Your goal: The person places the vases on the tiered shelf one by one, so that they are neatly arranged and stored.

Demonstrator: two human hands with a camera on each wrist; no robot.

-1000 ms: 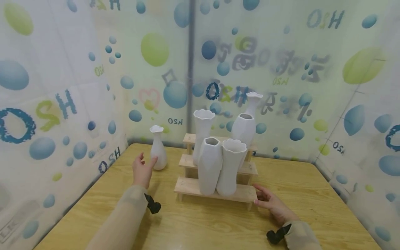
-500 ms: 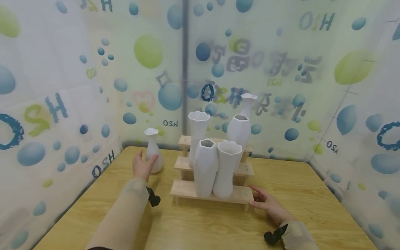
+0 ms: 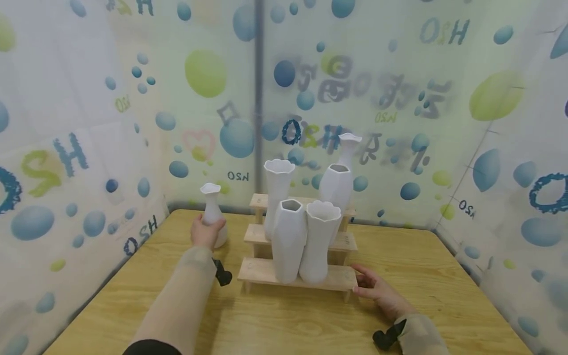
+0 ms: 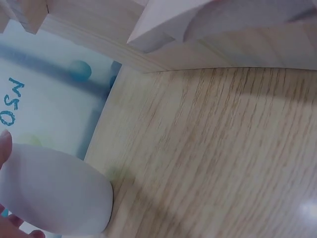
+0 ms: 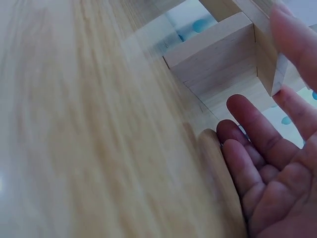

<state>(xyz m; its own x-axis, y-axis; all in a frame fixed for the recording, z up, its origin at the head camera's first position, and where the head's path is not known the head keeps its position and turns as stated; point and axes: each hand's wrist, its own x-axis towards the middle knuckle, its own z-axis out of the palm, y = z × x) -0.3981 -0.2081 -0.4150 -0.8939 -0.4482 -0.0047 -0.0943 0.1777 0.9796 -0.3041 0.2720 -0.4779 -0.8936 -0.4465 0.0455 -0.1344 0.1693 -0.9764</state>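
Note:
My left hand (image 3: pixel 206 232) grips a small white vase (image 3: pixel 211 209) with a narrow neck and wavy rim, standing on the table left of the stand. Thumb and fingers lie on opposite sides of its body; in the left wrist view the vase's base (image 4: pixel 74 198) meets the tabletop. My right hand (image 3: pixel 381 292) pinches the right end of the lowest step of a three-step wooden stand (image 3: pixel 255 270) between thumb and index finger, the other fingers loosely curled below. A faceted vase (image 3: pixel 287 246) and a scalloped vase (image 3: pixel 316 246) stand on that lowest step.
Higher on the stand are a tall scalloped vase (image 3: pixel 277 197) at left, a faceted vase (image 3: pixel 335 187) and a wavy-rimmed vase (image 3: pixel 348 150) at right. The wooden table (image 3: pixel 275 323) meets patterned curtains (image 3: pixel 204 123) at its back and sides.
My left hand has gone from beside the small vase to closing its fingers round it. The right hand keeps its place at the stand's end; the head view has shifted slightly right.

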